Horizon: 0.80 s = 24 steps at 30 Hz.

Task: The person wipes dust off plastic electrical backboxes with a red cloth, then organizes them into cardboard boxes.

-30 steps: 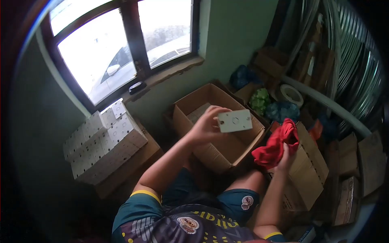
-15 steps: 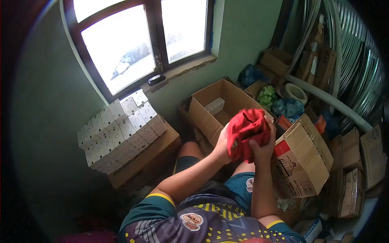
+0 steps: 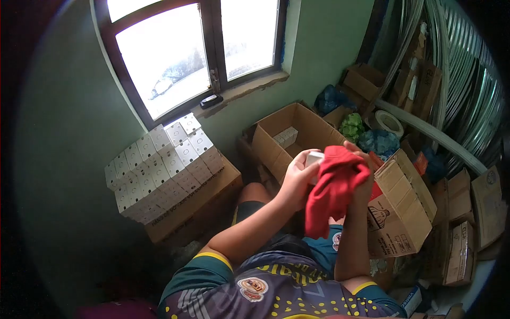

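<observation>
White box [image 3: 314, 158], judged light, rigid, best held by edges, is pinched in left hand [image 3: 295, 183]'s curled fingers beside soft red cloth [image 3: 336, 186], gripped by right hand [image 3: 363, 178], finger opening partly hidden.

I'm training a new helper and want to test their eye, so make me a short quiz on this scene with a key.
1. Multiple choice: what does the left hand hold?
A) a plastic bag
B) a small white box
C) a screwdriver

2. True or false: the stack of white boxes rests on a brown carton.

3. Fill in the missing word: the right hand holds a cloth coloured ____.

Key: 1 B; 2 true; 3 red.
</observation>
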Each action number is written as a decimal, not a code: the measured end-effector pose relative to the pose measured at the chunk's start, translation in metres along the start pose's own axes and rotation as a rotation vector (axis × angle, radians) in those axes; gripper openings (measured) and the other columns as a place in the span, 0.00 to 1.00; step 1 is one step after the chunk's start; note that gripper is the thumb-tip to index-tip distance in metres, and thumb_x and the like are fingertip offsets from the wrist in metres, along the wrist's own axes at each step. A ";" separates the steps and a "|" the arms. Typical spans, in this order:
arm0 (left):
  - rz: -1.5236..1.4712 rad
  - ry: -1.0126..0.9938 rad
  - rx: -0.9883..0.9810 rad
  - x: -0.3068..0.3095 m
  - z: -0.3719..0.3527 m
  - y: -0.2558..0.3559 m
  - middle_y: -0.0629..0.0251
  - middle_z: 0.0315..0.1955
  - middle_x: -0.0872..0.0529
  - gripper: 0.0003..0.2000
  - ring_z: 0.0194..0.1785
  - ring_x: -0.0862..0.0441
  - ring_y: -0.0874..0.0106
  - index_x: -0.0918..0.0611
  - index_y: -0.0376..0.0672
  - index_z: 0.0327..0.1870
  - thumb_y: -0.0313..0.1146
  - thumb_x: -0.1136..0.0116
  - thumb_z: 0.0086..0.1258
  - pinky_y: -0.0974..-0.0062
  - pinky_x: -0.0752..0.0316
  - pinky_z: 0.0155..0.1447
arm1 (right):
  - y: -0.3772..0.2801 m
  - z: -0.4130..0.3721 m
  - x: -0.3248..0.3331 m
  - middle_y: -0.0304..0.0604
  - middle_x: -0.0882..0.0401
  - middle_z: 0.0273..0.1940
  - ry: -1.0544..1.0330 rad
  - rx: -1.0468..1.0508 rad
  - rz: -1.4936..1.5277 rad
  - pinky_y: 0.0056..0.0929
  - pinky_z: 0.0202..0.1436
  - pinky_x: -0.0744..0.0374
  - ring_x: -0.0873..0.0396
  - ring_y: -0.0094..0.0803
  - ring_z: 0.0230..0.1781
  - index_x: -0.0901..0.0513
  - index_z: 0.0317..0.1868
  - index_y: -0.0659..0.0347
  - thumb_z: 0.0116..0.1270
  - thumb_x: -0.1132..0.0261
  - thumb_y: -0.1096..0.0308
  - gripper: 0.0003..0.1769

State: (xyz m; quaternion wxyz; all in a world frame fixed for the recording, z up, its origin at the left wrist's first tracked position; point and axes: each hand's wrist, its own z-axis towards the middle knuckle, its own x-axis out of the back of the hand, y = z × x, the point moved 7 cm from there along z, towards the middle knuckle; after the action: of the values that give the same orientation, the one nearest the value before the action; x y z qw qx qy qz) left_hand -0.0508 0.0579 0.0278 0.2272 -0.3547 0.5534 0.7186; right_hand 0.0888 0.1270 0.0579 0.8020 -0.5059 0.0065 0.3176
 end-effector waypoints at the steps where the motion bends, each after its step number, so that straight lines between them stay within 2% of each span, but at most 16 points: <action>1: 0.029 -0.002 -0.058 0.017 0.007 -0.016 0.63 0.52 0.15 0.20 0.52 0.15 0.72 0.25 0.40 0.64 0.36 0.39 0.76 0.70 0.19 0.57 | -0.014 -0.001 -0.013 0.47 0.17 0.55 -0.038 0.157 -0.207 0.36 0.61 0.21 0.19 0.37 0.57 0.21 0.55 0.64 0.63 0.29 0.62 0.23; 2: 0.028 -0.010 -0.062 0.038 0.015 -0.035 0.62 0.53 0.16 0.17 0.54 0.16 0.71 0.24 0.40 0.63 0.36 0.43 0.79 0.70 0.19 0.58 | -0.024 -0.005 -0.028 0.47 0.18 0.55 -0.074 0.317 -0.412 0.37 0.61 0.21 0.19 0.38 0.57 0.21 0.54 0.64 0.60 0.27 0.63 0.24; 3: -0.048 -0.014 -0.059 0.047 0.013 -0.052 0.61 0.54 0.17 0.16 0.56 0.17 0.71 0.25 0.41 0.64 0.37 0.46 0.81 0.70 0.19 0.58 | -0.017 -0.011 -0.029 0.46 0.18 0.51 0.035 0.278 -0.432 0.38 0.60 0.22 0.19 0.38 0.54 0.21 0.48 0.63 0.56 0.26 0.64 0.21; 4: -0.123 -0.020 -0.055 0.046 0.009 -0.059 0.60 0.54 0.17 0.15 0.58 0.19 0.71 0.25 0.42 0.64 0.38 0.49 0.83 0.71 0.20 0.59 | -0.015 -0.017 -0.030 0.45 0.18 0.50 0.057 0.335 -0.471 0.39 0.59 0.22 0.19 0.38 0.53 0.21 0.46 0.63 0.57 0.26 0.61 0.21; 6: -0.224 -0.023 -0.014 0.039 0.009 -0.064 0.61 0.51 0.16 0.15 0.53 0.16 0.71 0.26 0.41 0.63 0.34 0.46 0.81 0.72 0.19 0.57 | -0.009 -0.026 -0.027 0.43 0.19 0.46 0.106 0.445 -0.550 0.39 0.57 0.23 0.19 0.38 0.50 0.21 0.43 0.63 0.58 0.26 0.56 0.21; 7: -0.277 -0.022 0.008 0.032 0.006 -0.063 0.61 0.49 0.16 0.14 0.50 0.15 0.71 0.26 0.40 0.62 0.32 0.44 0.80 0.72 0.19 0.56 | -0.004 -0.028 -0.021 0.43 0.21 0.42 0.159 0.446 -0.510 0.39 0.56 0.23 0.20 0.39 0.48 0.21 0.42 0.64 0.59 0.27 0.44 0.29; 10: 0.054 0.243 -0.135 0.014 -0.013 -0.037 0.60 0.54 0.18 0.18 0.55 0.18 0.71 0.32 0.42 0.67 0.29 0.46 0.81 0.72 0.21 0.60 | 0.004 -0.018 -0.005 0.44 0.21 0.42 0.090 0.389 -0.367 0.40 0.57 0.23 0.19 0.41 0.48 0.21 0.42 0.65 0.61 0.30 0.33 0.37; 11: 0.197 0.170 -0.212 0.020 -0.007 -0.038 0.59 0.58 0.21 0.20 0.60 0.22 0.71 0.36 0.43 0.69 0.27 0.47 0.81 0.73 0.26 0.65 | 0.014 -0.012 0.002 0.44 0.22 0.46 0.035 0.231 -0.298 0.39 0.61 0.24 0.21 0.40 0.53 0.20 0.43 0.65 0.62 0.33 0.29 0.40; 14: 0.296 0.018 -0.321 0.007 -0.005 -0.020 0.60 0.57 0.21 0.20 0.61 0.23 0.72 0.35 0.44 0.69 0.29 0.46 0.81 0.74 0.29 0.67 | 0.007 0.004 -0.006 0.43 0.24 0.52 -0.152 0.155 -0.345 0.36 0.64 0.25 0.24 0.37 0.58 0.22 0.52 0.66 0.64 0.35 0.28 0.43; 15: 0.451 -0.067 -0.254 0.006 -0.004 -0.017 0.60 0.56 0.23 0.21 0.61 0.25 0.74 0.35 0.44 0.68 0.31 0.43 0.80 0.74 0.30 0.66 | 0.020 0.003 -0.009 0.43 0.26 0.57 -0.277 -0.086 -0.196 0.34 0.65 0.26 0.26 0.33 0.61 0.27 0.63 0.64 0.68 0.37 0.30 0.44; 17: 0.507 -0.228 -0.124 -0.007 -0.011 -0.021 0.62 0.55 0.23 0.21 0.59 0.24 0.76 0.35 0.45 0.68 0.31 0.41 0.79 0.74 0.27 0.63 | 0.027 0.012 -0.002 0.43 0.27 0.57 -0.257 -0.131 -0.012 0.33 0.64 0.25 0.25 0.32 0.60 0.30 0.67 0.63 0.71 0.39 0.33 0.42; 19: 0.571 -0.369 0.032 -0.013 -0.019 -0.027 0.65 0.54 0.23 0.22 0.57 0.24 0.78 0.33 0.46 0.66 0.29 0.38 0.77 0.75 0.26 0.60 | 0.029 0.013 0.003 0.44 0.26 0.58 -0.141 -0.117 0.061 0.34 0.65 0.25 0.25 0.32 0.60 0.31 0.68 0.62 0.73 0.39 0.37 0.39; 20: 0.595 -0.342 -0.040 -0.011 -0.015 -0.025 0.65 0.54 0.23 0.22 0.57 0.23 0.77 0.33 0.46 0.66 0.29 0.38 0.77 0.76 0.26 0.60 | 0.029 0.012 0.005 0.44 0.26 0.58 -0.083 -0.107 0.097 0.34 0.65 0.24 0.24 0.33 0.60 0.32 0.69 0.62 0.74 0.39 0.39 0.38; 22: 0.634 -0.282 -0.180 -0.004 -0.009 -0.024 0.66 0.53 0.23 0.23 0.57 0.23 0.77 0.33 0.46 0.66 0.28 0.37 0.76 0.76 0.26 0.60 | 0.037 0.004 0.007 0.45 0.26 0.60 -0.072 -0.034 -0.085 0.36 0.68 0.26 0.25 0.35 0.62 0.33 0.70 0.62 0.73 0.38 0.41 0.38; 23: 0.553 -0.166 -0.184 0.005 -0.006 -0.025 0.66 0.54 0.22 0.24 0.58 0.23 0.76 0.33 0.45 0.67 0.26 0.36 0.74 0.77 0.25 0.60 | 0.040 -0.002 0.005 0.46 0.26 0.62 -0.094 -0.022 -0.149 0.37 0.70 0.27 0.26 0.36 0.64 0.34 0.70 0.62 0.72 0.38 0.42 0.39; 24: 0.180 -0.187 -0.259 -0.006 -0.004 -0.013 0.65 0.55 0.21 0.26 0.59 0.22 0.75 0.33 0.44 0.66 0.24 0.34 0.72 0.75 0.24 0.62 | 0.040 -0.008 -0.011 0.48 0.28 0.65 -0.169 -0.058 -0.158 0.38 0.73 0.30 0.27 0.39 0.67 0.35 0.72 0.63 0.71 0.37 0.42 0.40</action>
State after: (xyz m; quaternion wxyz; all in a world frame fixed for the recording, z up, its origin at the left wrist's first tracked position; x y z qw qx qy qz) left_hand -0.0367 0.0584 0.0238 0.1648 -0.2616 0.4622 0.8311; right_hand 0.0620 0.1265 0.0250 0.8072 -0.4992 -0.1105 0.2949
